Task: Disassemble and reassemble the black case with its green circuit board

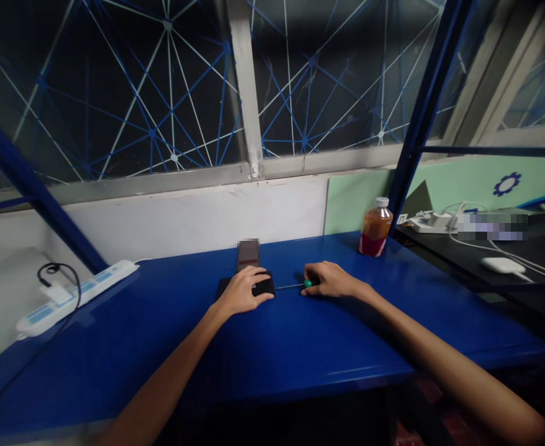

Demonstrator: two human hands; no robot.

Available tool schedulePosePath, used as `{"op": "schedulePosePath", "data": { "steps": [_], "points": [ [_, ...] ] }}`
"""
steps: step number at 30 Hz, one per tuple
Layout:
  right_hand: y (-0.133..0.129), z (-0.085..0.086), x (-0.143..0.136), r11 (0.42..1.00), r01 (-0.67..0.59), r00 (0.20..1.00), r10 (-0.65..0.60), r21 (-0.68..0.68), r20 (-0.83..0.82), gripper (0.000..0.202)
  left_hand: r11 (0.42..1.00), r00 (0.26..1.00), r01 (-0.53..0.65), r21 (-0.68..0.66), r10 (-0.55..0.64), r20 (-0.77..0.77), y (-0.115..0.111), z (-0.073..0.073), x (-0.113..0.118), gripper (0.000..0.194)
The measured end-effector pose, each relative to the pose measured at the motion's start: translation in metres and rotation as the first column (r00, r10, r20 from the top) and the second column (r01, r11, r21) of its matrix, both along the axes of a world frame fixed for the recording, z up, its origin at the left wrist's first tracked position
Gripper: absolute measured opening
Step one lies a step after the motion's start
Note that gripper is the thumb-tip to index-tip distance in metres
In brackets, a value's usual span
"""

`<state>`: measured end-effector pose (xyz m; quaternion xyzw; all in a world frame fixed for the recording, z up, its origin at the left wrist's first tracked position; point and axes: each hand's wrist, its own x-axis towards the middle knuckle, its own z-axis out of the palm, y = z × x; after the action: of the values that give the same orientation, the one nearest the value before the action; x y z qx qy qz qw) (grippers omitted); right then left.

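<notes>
My left hand lies over a flat black box-like object on the blue table, fingers along its far side and thumb at its near edge. What kind of object it is, I cannot make out. In my right hand is a screwdriver with a green part on its handle, held by closed fingers. Its thin shaft points left, and the tip reaches the right side of the black object. Whether it touches or enters it is too small to tell. Just behind stands or lies a dark phone-like slab, partly blurred.
A bottle of orange-brown drink stands at the table's back right. On the left lies a white power strip with a plugged-in adapter and black cable. The blue table meets a wall and window behind. Chargers and white cables rest on a black table at right.
</notes>
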<state>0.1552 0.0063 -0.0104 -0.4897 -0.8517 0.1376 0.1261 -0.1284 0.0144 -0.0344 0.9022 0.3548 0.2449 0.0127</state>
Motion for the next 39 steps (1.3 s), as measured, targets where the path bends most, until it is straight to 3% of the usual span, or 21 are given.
{"op": "schedulePosePath", "data": {
  "steps": [5,18,24,29,34,39],
  "points": [
    [-0.0035,0.0017,-0.0022,0.999,-0.013,1.000,0.014,0.032,-0.009,0.034,1.000,1.000,-0.005,-0.009,0.005,-0.010,-0.0023,0.0014,0.0001,0.043],
    [0.0008,0.0075,0.0060,0.994,-0.054,0.996,0.047,-0.092,-0.078,0.040,1.000,1.000,0.000,-0.020,-0.001,-0.025,-0.0045,0.0040,0.0033,0.046],
    [-0.0007,0.0042,0.0063,0.938,-0.161,0.964,0.081,-0.309,-0.254,0.043,1.000,1.000,-0.002,-0.019,0.002,-0.009,-0.0045,0.0032,0.0031,0.046],
    [0.0004,0.0029,0.0052,0.978,-0.132,0.969,0.093,-0.162,-0.230,0.042,1.000,1.000,-0.009,-0.023,0.009,-0.015,-0.0049,0.0026,0.0028,0.047],
    [0.0013,0.0044,0.0051,0.982,-0.128,0.974,0.099,-0.136,-0.206,0.037,1.000,1.000,0.001,-0.012,-0.001,-0.003,-0.0060,0.0030,0.0025,0.044],
    [0.0036,0.0043,0.0075,0.984,-0.125,0.986,0.108,-0.130,-0.127,0.046,1.000,1.000,-0.003,-0.019,0.003,0.001,-0.0062,0.0036,0.0026,0.045]
  ]
}}
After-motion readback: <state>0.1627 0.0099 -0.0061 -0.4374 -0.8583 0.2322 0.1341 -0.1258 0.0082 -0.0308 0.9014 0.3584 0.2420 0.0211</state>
